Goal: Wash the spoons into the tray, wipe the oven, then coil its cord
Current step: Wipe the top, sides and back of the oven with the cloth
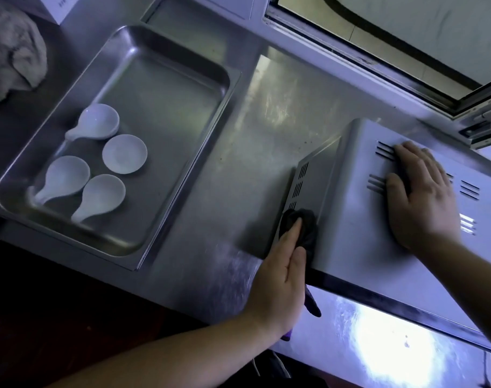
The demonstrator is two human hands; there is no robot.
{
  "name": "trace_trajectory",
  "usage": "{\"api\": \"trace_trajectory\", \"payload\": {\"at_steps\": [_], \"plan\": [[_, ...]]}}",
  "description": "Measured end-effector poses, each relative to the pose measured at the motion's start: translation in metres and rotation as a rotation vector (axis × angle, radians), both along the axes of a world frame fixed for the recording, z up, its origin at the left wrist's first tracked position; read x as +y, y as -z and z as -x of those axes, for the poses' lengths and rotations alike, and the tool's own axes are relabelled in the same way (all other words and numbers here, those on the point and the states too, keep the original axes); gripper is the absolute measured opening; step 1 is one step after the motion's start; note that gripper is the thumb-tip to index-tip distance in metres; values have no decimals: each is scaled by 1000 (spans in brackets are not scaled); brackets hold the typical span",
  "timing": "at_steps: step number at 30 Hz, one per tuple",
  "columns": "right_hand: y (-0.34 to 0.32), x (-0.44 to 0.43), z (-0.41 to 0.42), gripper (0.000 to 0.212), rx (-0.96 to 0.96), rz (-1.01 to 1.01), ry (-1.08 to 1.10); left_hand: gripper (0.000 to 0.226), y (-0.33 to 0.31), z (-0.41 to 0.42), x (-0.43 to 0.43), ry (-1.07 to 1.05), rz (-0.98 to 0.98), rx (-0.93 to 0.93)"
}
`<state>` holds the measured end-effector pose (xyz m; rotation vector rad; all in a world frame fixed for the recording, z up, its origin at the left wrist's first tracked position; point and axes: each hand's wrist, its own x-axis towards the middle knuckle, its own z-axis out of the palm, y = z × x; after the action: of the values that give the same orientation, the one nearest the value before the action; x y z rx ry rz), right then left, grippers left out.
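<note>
A silver oven (359, 219) stands on the steel counter at the right. My left hand (280, 284) presses a dark cloth (305, 225) flat against the oven's left side panel, below its vent slots. My right hand (423, 197) lies flat with spread fingers on the oven's top, over the vent slits. A steel tray (182, 113) sits to the left and holds several white ceramic spoons (98, 124). The oven's cord is not clearly in view.
A crumpled grey towel (12, 51) lies at the far left. A window frame (378, 60) runs along the back right. Bare steel counter (266, 130) lies between the tray and the oven. The counter's front edge drops to a dark floor at the lower left.
</note>
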<state>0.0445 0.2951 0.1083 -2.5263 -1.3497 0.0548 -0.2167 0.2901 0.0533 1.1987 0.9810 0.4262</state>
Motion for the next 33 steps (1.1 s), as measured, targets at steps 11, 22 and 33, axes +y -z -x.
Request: {"api": "trace_trajectory", "payload": {"at_steps": [11,22,33], "plan": [[2,-1,-1,56,2,-15,-9,54,-26,-25,37,226,-489,-98],[1,1,-2,56,-4,-28,-33,60,16,-104,118,124,-244,-139],[1,0,-1,56,3,-17,-28,50,81,-124,147,134,6,61]]}}
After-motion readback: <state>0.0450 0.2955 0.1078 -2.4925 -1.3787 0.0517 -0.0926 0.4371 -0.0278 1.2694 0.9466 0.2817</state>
